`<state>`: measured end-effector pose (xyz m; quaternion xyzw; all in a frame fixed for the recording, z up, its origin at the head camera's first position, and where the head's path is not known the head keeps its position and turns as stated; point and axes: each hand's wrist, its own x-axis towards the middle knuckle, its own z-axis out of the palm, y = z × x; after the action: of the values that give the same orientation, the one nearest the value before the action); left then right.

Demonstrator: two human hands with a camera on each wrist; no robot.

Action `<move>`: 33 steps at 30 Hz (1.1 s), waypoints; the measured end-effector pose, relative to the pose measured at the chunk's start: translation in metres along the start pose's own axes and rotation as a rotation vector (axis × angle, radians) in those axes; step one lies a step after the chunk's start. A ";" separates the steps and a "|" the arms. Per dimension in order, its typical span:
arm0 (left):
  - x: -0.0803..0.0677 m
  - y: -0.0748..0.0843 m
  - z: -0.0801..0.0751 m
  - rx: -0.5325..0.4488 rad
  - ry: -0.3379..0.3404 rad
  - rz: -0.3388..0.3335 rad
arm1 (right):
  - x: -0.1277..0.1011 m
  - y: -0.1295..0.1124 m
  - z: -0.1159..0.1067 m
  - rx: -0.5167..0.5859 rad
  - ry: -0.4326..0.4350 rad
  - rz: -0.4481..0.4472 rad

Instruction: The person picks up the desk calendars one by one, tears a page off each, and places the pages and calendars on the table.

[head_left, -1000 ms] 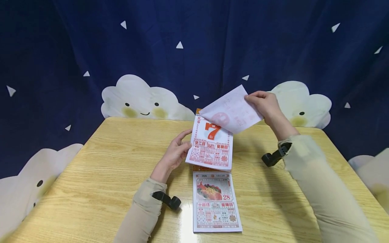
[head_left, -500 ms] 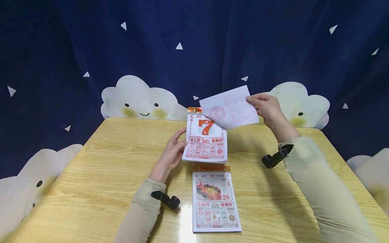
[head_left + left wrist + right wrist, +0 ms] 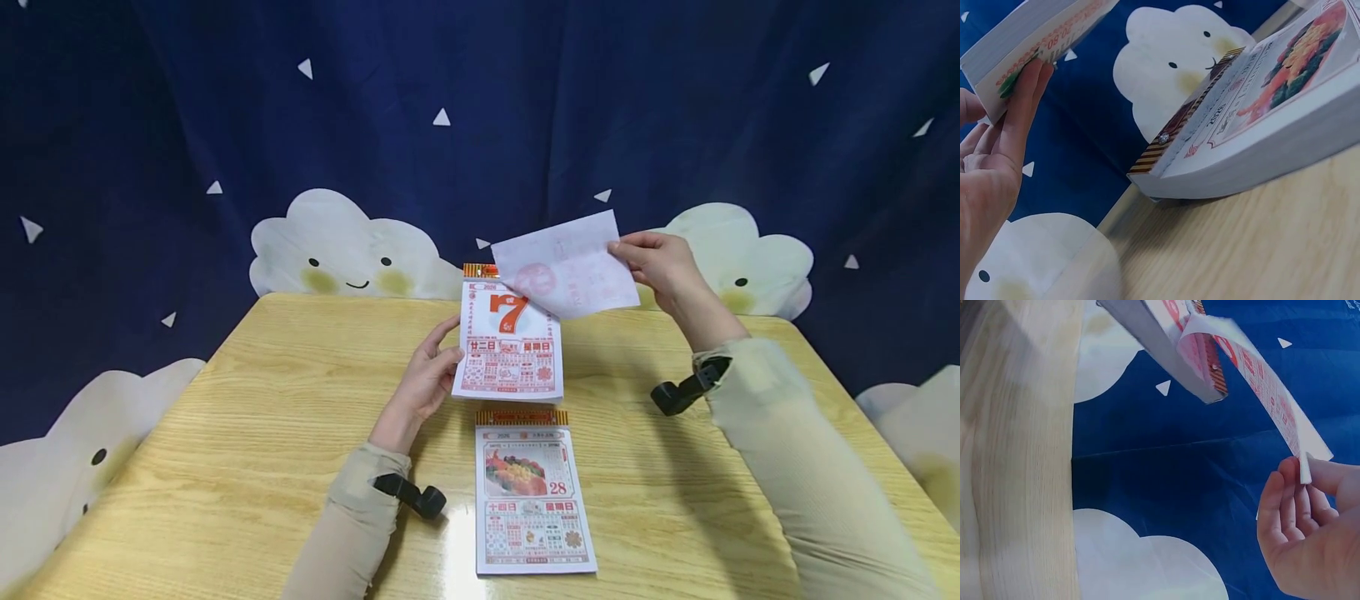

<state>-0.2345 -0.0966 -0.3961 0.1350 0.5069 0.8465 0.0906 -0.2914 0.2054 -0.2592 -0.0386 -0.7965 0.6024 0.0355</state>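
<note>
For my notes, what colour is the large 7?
The 7 is orange-red, clearest in the head view.

An indoor space of unclear kind, with a wooden table [image 3: 322, 375] before a cloud-patterned navy curtain [image 3: 495, 75]

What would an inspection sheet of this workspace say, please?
Surface: pale wood-grain table.
Job's things: red-and-white paper calendar showing 7, held up; red-and-white paper calendar showing 28, lying on the table.
Clutter: nothing seen.
Hands: left hand grips the first calendar's left edge; right hand pinches a thin white paper sheet above it.
Cables: nothing seen.
Surroundings: dark-blue curtain with white clouds and small white triangles.
</note>
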 end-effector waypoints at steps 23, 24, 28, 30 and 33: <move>-0.001 0.000 -0.006 0.015 -0.018 -0.018 | 0.004 0.005 -0.018 -0.064 0.125 0.028; -0.001 0.000 -0.006 0.018 -0.023 -0.020 | 0.004 0.005 -0.018 -0.059 0.126 0.030; -0.001 0.000 -0.005 0.016 -0.032 -0.017 | 0.005 0.007 -0.018 -0.048 0.136 0.024; -0.001 0.000 -0.005 0.018 -0.033 -0.013 | 0.006 0.007 -0.018 -0.043 0.145 0.015; -0.001 0.001 -0.005 0.024 -0.026 -0.006 | 0.007 0.006 -0.017 -0.035 0.159 0.003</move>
<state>-0.2351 -0.1010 -0.3977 0.1456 0.5161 0.8383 0.0984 -0.2961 0.2238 -0.2605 -0.0880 -0.8014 0.5836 0.0970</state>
